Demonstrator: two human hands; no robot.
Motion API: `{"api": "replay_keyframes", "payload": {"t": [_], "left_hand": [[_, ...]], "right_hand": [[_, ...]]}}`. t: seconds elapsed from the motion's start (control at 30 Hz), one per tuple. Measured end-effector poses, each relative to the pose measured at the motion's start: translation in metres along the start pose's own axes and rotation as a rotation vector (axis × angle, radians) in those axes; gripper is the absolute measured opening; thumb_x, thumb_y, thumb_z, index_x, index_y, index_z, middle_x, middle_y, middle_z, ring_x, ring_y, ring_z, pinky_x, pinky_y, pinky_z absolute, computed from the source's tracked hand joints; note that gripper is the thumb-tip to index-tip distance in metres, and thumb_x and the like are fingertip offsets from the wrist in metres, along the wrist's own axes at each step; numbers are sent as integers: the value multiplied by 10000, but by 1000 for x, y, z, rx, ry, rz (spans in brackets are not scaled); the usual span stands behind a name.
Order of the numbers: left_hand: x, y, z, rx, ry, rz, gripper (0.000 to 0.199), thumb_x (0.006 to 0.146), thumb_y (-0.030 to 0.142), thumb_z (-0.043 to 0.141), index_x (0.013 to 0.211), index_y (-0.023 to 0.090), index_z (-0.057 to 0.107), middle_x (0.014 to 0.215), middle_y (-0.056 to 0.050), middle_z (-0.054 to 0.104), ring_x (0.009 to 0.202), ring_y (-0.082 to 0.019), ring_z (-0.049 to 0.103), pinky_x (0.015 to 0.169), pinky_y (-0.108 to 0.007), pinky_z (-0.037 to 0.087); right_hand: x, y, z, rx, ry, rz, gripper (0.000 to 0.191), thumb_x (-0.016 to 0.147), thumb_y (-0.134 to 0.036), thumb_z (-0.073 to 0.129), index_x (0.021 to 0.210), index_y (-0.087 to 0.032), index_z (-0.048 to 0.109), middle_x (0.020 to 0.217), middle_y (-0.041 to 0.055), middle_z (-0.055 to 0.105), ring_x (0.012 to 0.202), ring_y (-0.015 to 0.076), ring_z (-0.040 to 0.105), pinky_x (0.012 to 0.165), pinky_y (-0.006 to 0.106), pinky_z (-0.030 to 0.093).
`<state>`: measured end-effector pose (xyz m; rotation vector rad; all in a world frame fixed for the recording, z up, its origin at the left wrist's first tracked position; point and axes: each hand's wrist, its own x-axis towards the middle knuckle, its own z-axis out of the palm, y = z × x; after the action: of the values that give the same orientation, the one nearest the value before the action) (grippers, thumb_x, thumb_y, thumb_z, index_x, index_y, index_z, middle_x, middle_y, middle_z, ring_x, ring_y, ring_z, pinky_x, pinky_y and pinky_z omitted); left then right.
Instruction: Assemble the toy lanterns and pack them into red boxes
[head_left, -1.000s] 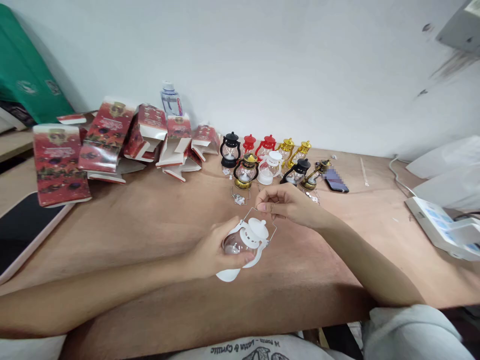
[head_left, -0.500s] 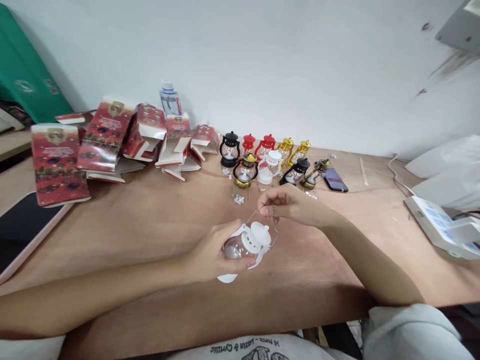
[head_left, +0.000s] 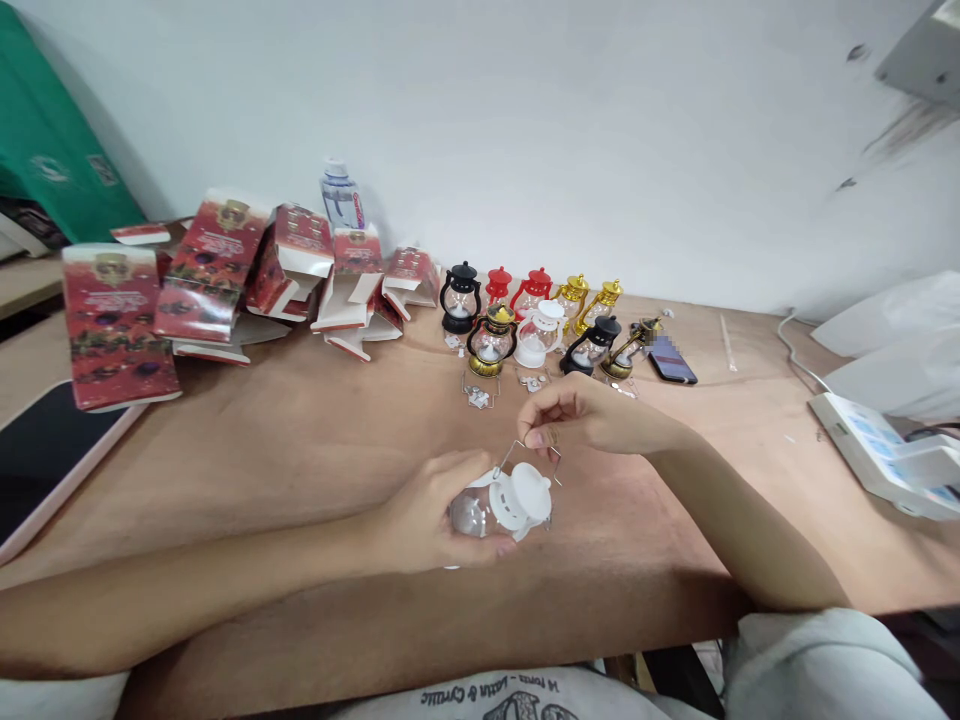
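Observation:
My left hand point(head_left: 431, 510) is wrapped round a small white lantern point(head_left: 531, 490) with a clear body, tilted so its cap points right and away from me. My right hand point(head_left: 566, 415) pinches the lantern's thin wire handle point(head_left: 507, 456) just above the cap. At its left end the wire meets the lantern's side. The other end of the wire appears loose, apart from the lantern's right side. Fingers and palm cover much of the lantern's lower part.
Several small lanterns point(head_left: 532, 330) in black, red, gold and white stand at the back, with wire handles and small parts point(head_left: 478, 397) before them. Red boxes point(head_left: 120, 330) and a bottle point(head_left: 341, 195) are left. A phone point(head_left: 670, 358) and power strip point(head_left: 874, 450) lie right.
The wire handle's right end has come away from the lantern's right side. My left hand has turned the lantern slightly, and my right hand has moved down a little.

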<state>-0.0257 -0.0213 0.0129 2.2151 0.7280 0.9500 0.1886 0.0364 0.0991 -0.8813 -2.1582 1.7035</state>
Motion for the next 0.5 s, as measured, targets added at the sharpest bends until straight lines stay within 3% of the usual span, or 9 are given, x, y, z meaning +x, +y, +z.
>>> {"api": "replay_keyframes", "payload": {"t": [0.27,0.5], "left_hand": [[2,1,-3,48,-36,81,419,837,553,607,741,184,434,679,36,438,613,-114,379,589,-235,294],[5,3,-4,32,-73,16,417,858,565,559,738,179,456,661,40,454,606,-112,382,605,-242,309]], "right_hand": [[-2,2,-6,-18,-87,-7,101,814,-233,662,761,-147,651,621,-26,607,592,83,552,601,214,455],[-2,1,-7,-73,-63,3,97,802,-228,649,751,-145,647,635,-24,601,593,80,537,602,218,452]]}}
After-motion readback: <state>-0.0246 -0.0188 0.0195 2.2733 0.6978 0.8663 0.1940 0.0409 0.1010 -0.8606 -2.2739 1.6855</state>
